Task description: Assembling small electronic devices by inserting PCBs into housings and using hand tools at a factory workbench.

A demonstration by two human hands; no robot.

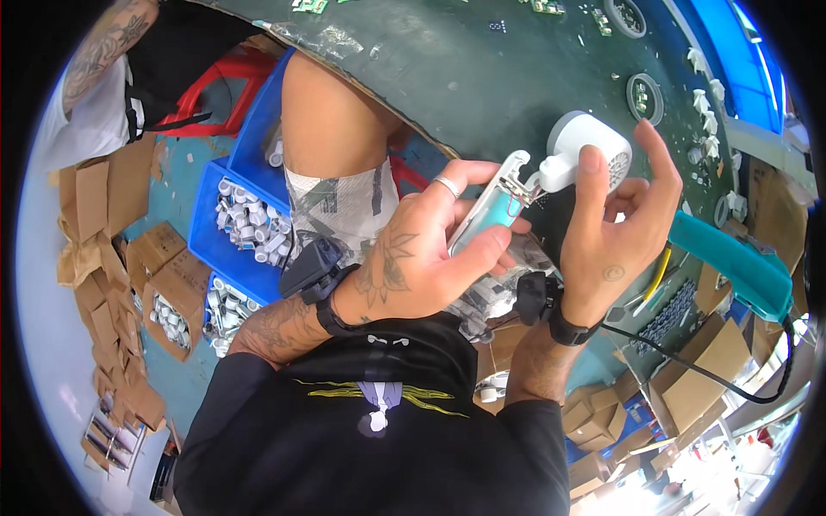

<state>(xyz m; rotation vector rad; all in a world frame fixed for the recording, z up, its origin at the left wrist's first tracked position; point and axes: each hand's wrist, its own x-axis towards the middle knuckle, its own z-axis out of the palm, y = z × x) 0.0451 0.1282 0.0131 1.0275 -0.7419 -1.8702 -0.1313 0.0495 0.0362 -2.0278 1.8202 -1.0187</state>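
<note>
A small white handheld fan point(568, 159) is held between my two hands above the near edge of the table. My left hand point(413, 254) is closed around its handle. The handle is open along one side, so a teal battery cell point(497, 213) and thin wires near the neck show. My right hand point(615, 236) grips the round fan head with its grille, thumb pressed on the near side. The right index finger sticks out past the head, and the other fingers are curled beside and partly behind it.
Grey rings point(645, 98) and small circuit boards point(602, 22) lie on the dark green table point(447, 64). At the right is a teal tool point(740, 271) with a black cable. Blue bins point(200, 224) with white-grey parts and cardboard boxes point(176, 284) stand left. Another person's arm point(107, 47) shows upper left.
</note>
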